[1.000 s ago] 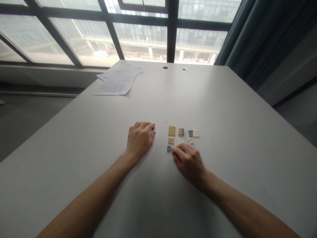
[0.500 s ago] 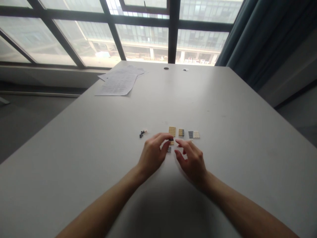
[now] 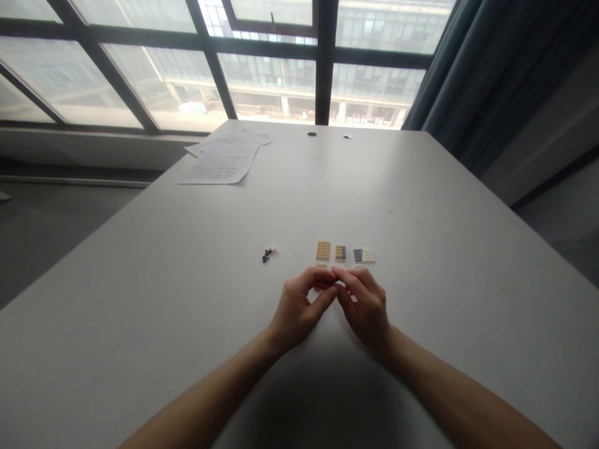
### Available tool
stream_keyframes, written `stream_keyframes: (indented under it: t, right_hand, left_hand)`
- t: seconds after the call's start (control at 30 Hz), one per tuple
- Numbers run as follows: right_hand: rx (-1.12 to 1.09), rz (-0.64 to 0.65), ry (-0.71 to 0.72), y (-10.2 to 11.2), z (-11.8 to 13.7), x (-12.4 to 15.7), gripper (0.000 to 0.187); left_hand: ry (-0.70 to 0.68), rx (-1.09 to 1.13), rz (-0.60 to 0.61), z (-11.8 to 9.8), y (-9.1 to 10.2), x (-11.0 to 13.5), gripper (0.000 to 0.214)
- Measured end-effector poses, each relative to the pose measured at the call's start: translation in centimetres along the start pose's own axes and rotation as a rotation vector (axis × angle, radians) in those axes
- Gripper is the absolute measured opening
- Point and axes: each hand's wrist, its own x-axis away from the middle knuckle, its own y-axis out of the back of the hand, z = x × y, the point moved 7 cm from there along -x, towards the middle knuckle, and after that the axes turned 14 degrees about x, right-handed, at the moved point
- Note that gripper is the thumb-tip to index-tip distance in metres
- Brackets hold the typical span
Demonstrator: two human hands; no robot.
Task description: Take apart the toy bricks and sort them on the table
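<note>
Both my hands meet fingertip to fingertip just above the white table (image 3: 421, 206). My left hand (image 3: 299, 308) and my right hand (image 3: 367, 305) are closed in a pinch on a small piece between them that I cannot make out. Just beyond the fingers lie small building plates: a tan plate (image 3: 322, 250), a tan-and-grey plate (image 3: 340, 252), and a grey plate joined to a white one (image 3: 364, 255). A tiny dark piece with a pale bit (image 3: 267, 254) lies alone to the left.
Printed paper sheets (image 3: 224, 159) lie at the far left of the table near the window. Two small round marks (image 3: 312, 134) sit at the far edge. A dark curtain (image 3: 477, 75) hangs at the right.
My left hand left the tiny dark piece on the table and moved right to meet my right hand. Both hands have drawn together into a pinch in front of the plates.
</note>
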Motion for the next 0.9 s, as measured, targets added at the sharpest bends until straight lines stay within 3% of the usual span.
stream_keyframes:
  t: [0.13,0.23,0.37,0.57,0.9]
  right_hand:
    - [-0.064,0.003,-0.08,0.0,-0.4,-0.1,0.022]
    - [-0.115,0.03,-0.116,-0.1,-0.5,-0.1,0.019]
    - [-0.158,0.05,-0.131,-0.2,-0.4,0.0,0.022]
    - [-0.232,0.045,-0.148,-0.3,-0.6,0.0,0.033]
    - [-0.343,0.138,-0.141,-0.8,-0.4,-0.1,0.01]
  left_hand:
    - [-0.055,-0.075,0.064,-0.1,-0.3,0.1,0.023]
    - [-0.13,-0.21,0.036,-0.5,-0.1,0.2,0.019]
    - [-0.271,-0.378,0.003,-1.6,0.0,0.5,0.009]
    - [-0.434,-0.5,0.082,-2.3,-0.7,1.2,0.024]
    - [-0.389,-0.43,0.071,-2.3,-0.2,0.6,0.015]
